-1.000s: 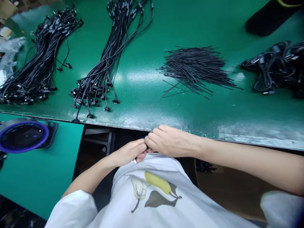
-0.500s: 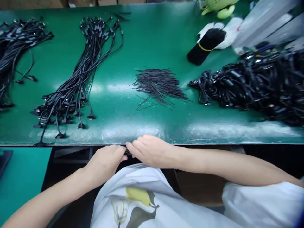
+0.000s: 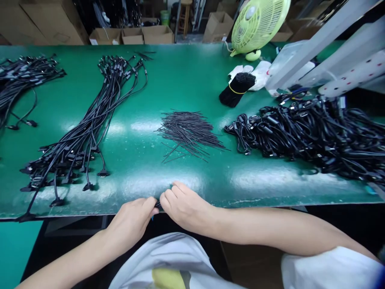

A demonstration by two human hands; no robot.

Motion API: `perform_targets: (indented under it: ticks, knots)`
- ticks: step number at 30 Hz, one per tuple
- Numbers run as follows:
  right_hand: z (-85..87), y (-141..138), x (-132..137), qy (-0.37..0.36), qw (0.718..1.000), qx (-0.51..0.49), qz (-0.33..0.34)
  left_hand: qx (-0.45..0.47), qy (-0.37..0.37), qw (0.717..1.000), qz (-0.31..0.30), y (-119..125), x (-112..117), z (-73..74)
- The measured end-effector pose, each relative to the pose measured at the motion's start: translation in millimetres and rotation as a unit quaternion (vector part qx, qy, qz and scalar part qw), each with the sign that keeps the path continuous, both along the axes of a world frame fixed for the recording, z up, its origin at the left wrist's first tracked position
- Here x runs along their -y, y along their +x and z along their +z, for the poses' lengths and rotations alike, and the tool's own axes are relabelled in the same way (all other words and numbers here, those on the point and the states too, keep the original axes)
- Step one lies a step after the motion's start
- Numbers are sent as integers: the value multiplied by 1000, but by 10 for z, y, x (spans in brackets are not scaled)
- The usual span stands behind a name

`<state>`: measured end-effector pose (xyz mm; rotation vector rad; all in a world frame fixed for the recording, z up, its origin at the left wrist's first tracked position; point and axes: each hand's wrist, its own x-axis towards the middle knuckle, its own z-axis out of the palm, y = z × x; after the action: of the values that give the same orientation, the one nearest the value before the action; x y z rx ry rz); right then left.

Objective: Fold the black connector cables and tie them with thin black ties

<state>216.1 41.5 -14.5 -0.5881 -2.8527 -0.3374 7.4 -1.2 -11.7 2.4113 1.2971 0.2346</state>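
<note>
At the table's front edge my left hand (image 3: 136,218) and my right hand (image 3: 183,206) are closed close together. A short stretch of black cable (image 3: 158,204) shows between them, gripped from both sides; the rest is hidden by my fingers. A speck of blue shows just under the left fingertips. Beyond my hands lies a loose pile of thin black ties (image 3: 189,132). To the left a bunch of straight black cables (image 3: 90,120) with plugs is spread out. On the right is a heap of black cables bundled into loops (image 3: 300,132).
More black cables (image 3: 24,80) lie at the far left of the green table (image 3: 186,84). A black bundle with a yellow band (image 3: 237,89) rests near white paper. Behind stand a green fan (image 3: 258,26), a grey metal post (image 3: 319,38) and cardboard boxes (image 3: 158,35).
The camera view has tilted up, so the fan and boxes behind the table now show. My hands have risen slightly to the table edge, both still closed on the cable.
</note>
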Motion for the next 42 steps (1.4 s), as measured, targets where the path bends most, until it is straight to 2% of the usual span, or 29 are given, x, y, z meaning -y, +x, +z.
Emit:
perform_targets:
  ticks: [2,4,8,10,12,15,18,20,22,24,25,26,28,30,32,34,38,42]
  knots:
    - [-49,22,-51,3,1000,-7,6,10,-26,1000,-10,18,-47,-7]
    - [-73,51,-110,15,1000,-6,15,11,-6,1000,-20,44,-81,-49]
    - [-65,92,-217,35,999,-10,-2,-22,188,982,-9,113,-140,-185]
    - [-76,99,-256,36,999,-14,-8,-41,231,972,-9,141,-182,-219]
    - [-106,100,-284,32,999,-10,-4,-60,198,978,-10,160,-232,-214]
    - [-127,96,-307,23,1000,1,1,-60,73,995,1,165,-304,-151]
    - [-50,82,-313,15,1000,1,7,9,-66,997,27,141,-324,-78]
    - [44,80,-320,-7,999,-7,35,80,-157,983,47,113,-296,-60]
    - [135,107,-359,-56,995,-27,79,160,-251,952,74,73,-246,-82]
    - [187,185,-469,-115,986,-67,102,243,-339,900,128,24,-196,-129]
    - [188,244,-560,-138,982,-95,87,287,-370,868,167,-2,-176,-153]
    - [171,315,-677,-149,980,-123,49,331,-390,834,209,-26,-161,-173]
    - [84,480,-968,-133,976,-151,-80,413,-396,770,282,-62,-143,-192]
    - [-44,647,-1276,-92,967,-111,-208,467,-391,726,318,-72,-138,-182]
    - [-164,784,-1520,-65,960,-35,-270,492,-395,702,330,-62,-138,-157]
    - [-242,874,-1647,-58,960,18,-274,508,-401,683,338,-44,-139,-134]
    - [-292,935,-1620,-24,961,-2,-276,549,-404,641,353,-15,-143,-118]
    - [-318,931,-1532,-37,967,-20,-251,564,-411,625,350,20,-137,-126]
